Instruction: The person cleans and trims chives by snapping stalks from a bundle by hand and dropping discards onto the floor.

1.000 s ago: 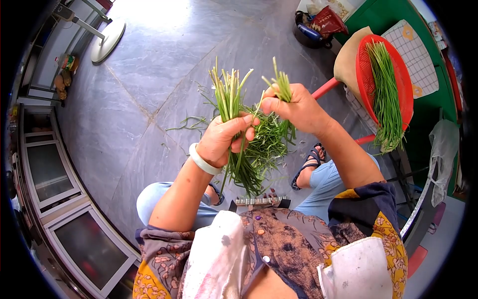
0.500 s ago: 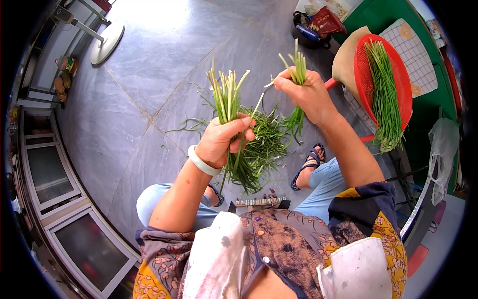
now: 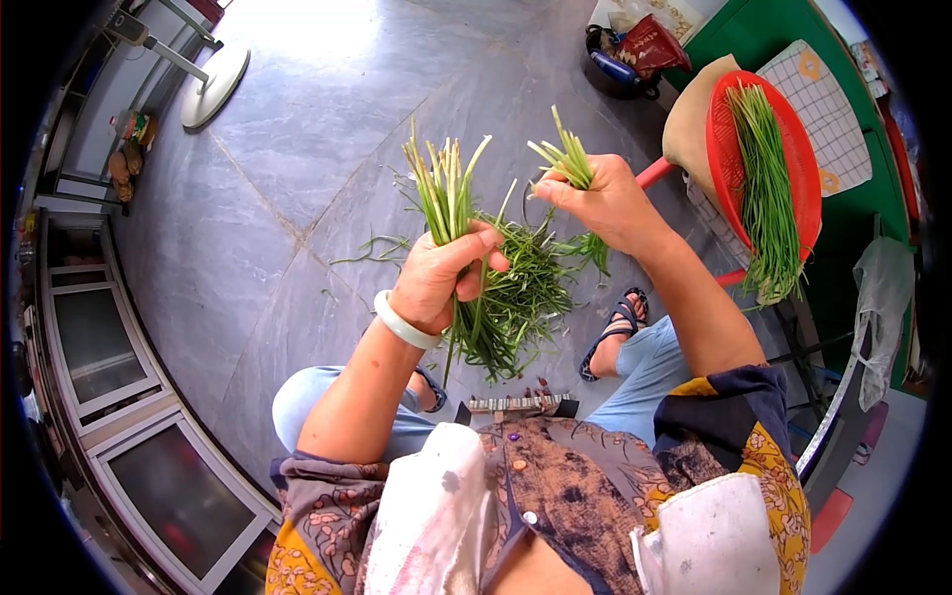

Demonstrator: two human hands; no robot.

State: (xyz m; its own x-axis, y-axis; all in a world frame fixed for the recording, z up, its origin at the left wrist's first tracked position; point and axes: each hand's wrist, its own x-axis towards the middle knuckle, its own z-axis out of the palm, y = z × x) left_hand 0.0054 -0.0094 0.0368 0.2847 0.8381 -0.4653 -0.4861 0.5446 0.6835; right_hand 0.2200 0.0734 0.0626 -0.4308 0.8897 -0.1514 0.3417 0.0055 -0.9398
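Observation:
My left hand [image 3: 451,273] is closed around a bunch of garlic chives [image 3: 446,193], pale stem ends pointing up and green leaves hanging below the fist. To its right, my right hand [image 3: 600,203] grips a smaller bunch of chives [image 3: 565,159], stems tilted up and to the left, leaves drooping under the palm. One stem sticks out from the left bunch toward the right hand. Beneath both hands, a loose heap of chives [image 3: 531,278] lies on the floor, partly hidden by the left hand's bunch.
At the right, a red plastic basket [image 3: 716,139] holds more long chives, beside a green cabinet [image 3: 729,40]. A dark pot [image 3: 607,74] with packets stands at the back right. Far left are a white round stand base [image 3: 213,87] and glass-fronted cabinets [image 3: 174,486]. Stray leaves lie on the tiled floor.
My right hand has lowered slightly, and its bunch now tilts more to the left. My left hand stays almost in place, its bunch tipped slightly left.

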